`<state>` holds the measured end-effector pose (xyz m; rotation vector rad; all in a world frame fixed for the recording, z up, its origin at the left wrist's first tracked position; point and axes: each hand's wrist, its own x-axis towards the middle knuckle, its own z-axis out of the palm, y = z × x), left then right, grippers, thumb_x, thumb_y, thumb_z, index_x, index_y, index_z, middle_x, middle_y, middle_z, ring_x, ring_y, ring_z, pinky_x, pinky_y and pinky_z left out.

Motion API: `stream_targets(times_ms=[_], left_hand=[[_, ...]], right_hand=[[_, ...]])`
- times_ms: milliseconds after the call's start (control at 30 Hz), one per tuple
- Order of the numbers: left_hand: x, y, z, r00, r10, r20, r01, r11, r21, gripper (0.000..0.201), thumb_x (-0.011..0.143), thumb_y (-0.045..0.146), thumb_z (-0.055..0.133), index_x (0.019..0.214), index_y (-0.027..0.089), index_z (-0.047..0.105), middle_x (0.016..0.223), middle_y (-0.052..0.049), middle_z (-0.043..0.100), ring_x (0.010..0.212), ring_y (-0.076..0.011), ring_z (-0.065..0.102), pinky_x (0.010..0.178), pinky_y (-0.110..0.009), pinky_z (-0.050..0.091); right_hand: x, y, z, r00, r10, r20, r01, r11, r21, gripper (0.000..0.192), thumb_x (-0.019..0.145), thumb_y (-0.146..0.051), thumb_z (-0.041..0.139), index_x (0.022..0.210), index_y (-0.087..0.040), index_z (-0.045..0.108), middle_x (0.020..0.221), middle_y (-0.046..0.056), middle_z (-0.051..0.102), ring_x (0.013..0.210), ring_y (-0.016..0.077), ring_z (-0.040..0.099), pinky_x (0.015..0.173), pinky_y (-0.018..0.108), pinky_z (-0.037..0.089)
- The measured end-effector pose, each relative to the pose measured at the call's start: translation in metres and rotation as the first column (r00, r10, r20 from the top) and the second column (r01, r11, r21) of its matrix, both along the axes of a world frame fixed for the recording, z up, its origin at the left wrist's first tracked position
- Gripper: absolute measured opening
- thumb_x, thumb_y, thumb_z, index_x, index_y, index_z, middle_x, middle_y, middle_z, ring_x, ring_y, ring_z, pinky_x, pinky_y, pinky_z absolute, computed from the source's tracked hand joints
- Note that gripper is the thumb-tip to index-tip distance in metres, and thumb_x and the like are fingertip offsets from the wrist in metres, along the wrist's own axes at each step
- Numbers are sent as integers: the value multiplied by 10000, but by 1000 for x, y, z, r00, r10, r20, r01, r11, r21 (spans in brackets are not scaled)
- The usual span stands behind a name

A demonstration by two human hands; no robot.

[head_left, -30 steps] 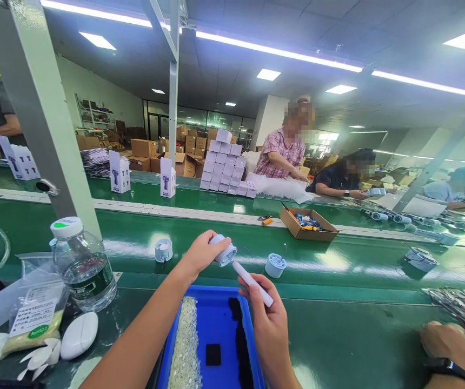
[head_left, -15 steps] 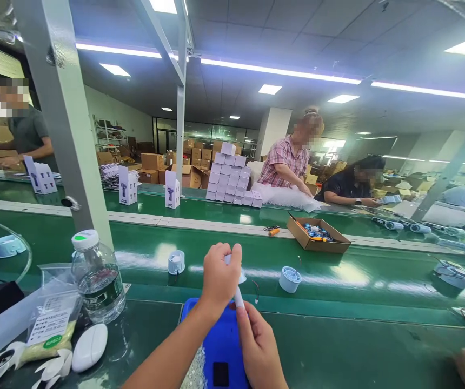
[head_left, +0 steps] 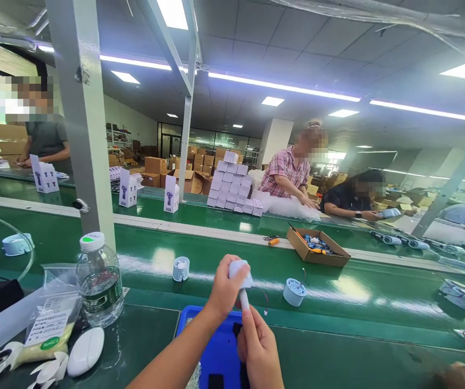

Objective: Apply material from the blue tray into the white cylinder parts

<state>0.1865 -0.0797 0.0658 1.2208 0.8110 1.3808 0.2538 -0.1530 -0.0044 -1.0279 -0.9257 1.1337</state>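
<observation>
Change: since a second ago, the two hands have drawn together and the white stick now stands nearly upright under the round part, where before it slanted out to the right; the view has also tipped upward, so less of the blue tray shows.
Left hand: the left hand [head_left: 225, 289] is curled closed around a small pale round housing [head_left: 240, 268], held above the near edge of the desk [head_left: 338, 346].
Right hand: the right hand [head_left: 259, 348] is closed around a thin white stick [head_left: 244, 299], whose top end meets the underside of the housing.
Reading: the stick looks pressed into the part; judged from the alignment only.
Below: blue tray [head_left: 216, 351], partly hidden by the forearms.
On the belt: two similar round parts, one left [head_left: 181, 268] and one right [head_left: 294, 292] of the hands, apart from them.
Left side: water bottle [head_left: 99, 281], standing upright.
Beyond: other people work at the far desk.
</observation>
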Motion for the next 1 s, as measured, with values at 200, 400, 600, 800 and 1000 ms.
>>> stream_targets(times_ms=[200, 400, 600, 800, 1000], left_hand=[[-25, 21, -2, 952, -223, -209, 214, 975, -67, 413, 676, 498, 639, 774, 213, 356, 715, 35, 462, 639, -105, 491, 586, -232, 402], [-61, 47, -18, 704, 108, -702, -35, 992, 117, 550, 602, 484, 692, 968, 235, 364, 767, 18, 516, 628, -150, 497, 600, -280, 393], [-65, 53, -47, 394, 152, -907, 56, 980, 189, 476, 604, 252, 651, 1073, 240, 571, 1092, -85, 534, 1046, -289, 477, 908, -370, 361], [-65, 60, -47, 473, 150, -868, 77, 975, 210, 411, 811, 455, 460, 1117, 216, 592, 1175, -109, 574, 1161, -283, 451, 1024, -405, 258], [-96, 77, -50, 314, 240, -919, -201, 962, 183, 342, 801, 408, 481, 1023, 164, 570, 1079, -151, 564, 1048, -284, 507, 894, -384, 367]], right_hand=[[23, 2, 8, 955, -105, 276, 72, 989, 125, 427, 758, -518, 610, 993, -167, 672, 650, 7, 569, 642, 170, 536, 581, 254, 447], [20, 0, 4, 967, -150, 208, 138, 988, 68, 358, 782, -519, 560, 949, -204, 527, 520, -79, 411, 428, 98, 333, 398, 202, 284], [16, -5, 8, 954, -192, 232, 173, 980, 97, 304, 716, -459, 672, 796, -196, 543, 620, -42, 490, 532, 112, 463, 493, 217, 395], [5, -2, 2, 977, -13, 212, -8, 995, 98, 307, 784, -495, 592, 845, -196, 563, 711, 5, 591, 610, 161, 592, 609, 279, 493], [2, 1, -10, 944, 76, 321, -118, 987, 113, 279, 864, -457, 504, 940, -197, 569, 810, 59, 668, 738, 201, 640, 703, 317, 513]])
